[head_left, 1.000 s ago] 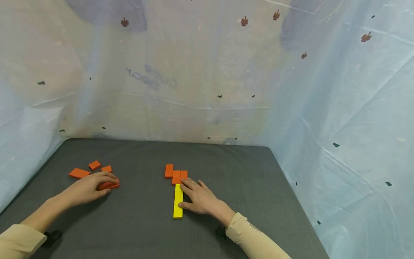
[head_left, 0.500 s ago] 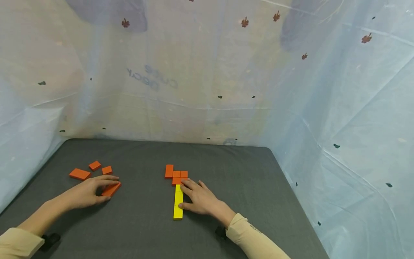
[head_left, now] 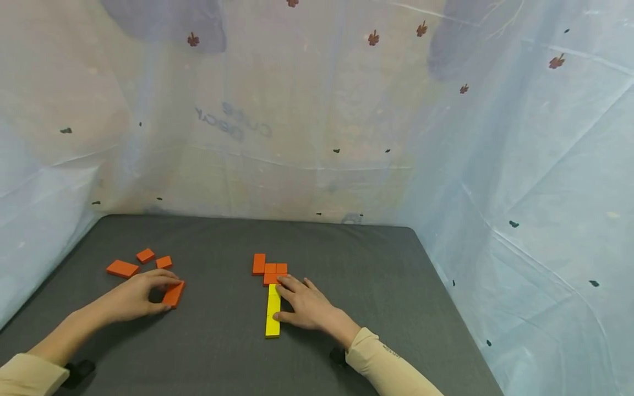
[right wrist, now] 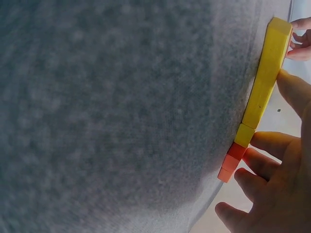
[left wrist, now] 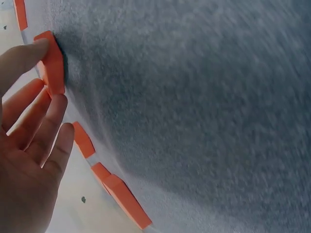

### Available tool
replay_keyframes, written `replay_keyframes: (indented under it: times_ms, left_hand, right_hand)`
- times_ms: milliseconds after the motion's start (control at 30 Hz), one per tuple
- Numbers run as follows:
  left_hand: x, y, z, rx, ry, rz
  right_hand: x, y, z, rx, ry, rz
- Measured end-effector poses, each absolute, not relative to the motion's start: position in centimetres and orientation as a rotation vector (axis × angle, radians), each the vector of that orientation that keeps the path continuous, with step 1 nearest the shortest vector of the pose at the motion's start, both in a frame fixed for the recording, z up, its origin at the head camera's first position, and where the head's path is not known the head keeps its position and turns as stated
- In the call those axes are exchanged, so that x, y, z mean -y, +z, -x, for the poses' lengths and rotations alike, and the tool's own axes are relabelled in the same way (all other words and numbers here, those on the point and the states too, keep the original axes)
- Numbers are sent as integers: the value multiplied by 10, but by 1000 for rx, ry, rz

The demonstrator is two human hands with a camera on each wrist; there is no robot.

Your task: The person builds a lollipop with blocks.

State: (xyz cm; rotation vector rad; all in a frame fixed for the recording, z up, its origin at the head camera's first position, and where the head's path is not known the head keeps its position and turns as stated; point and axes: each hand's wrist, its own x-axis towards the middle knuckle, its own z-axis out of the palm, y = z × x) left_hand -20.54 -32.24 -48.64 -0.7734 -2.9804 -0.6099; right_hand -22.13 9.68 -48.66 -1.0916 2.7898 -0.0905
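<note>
My left hand [head_left: 136, 297] pinches a flat orange block [head_left: 174, 295] by its ends, thumb on the near end and fingers at the far one. The left wrist view has the same grip, with the thumb over the upper end of the block [left wrist: 52, 65]. To the right, my right hand [head_left: 309, 306] rests with fingers spread along a yellow strip. That strip is a long yellow block [right wrist: 266, 77] and a small yellow block [right wrist: 244, 135] end to end. Its thumb touches the long block's side; fingertips lie at the small yellow block and the orange blocks [head_left: 270, 279] beyond it.
Three loose orange pieces lie past my left hand: a rectangle [head_left: 122, 268] and two smaller ones, one of them this block [head_left: 164, 262]. An upright orange rectangle [head_left: 259, 264] adjoins the central group. Plastic sheeting [head_left: 277, 165] hangs behind the dark grey table [head_left: 346, 247].
My left hand has turned the orange block from lying nearly sideways to pointing away from me, shifting its thumb and fingers to the ends. My right hand stays put on the yellow strip.
</note>
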Motion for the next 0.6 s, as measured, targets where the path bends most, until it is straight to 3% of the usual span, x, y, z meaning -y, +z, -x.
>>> replay_keyframes:
  times_ms: [600]
  left_hand:
    - [261,-488,230,2800,-782,686]
  right_hand:
    - [-99,-486,222,-2784,-96,1109]
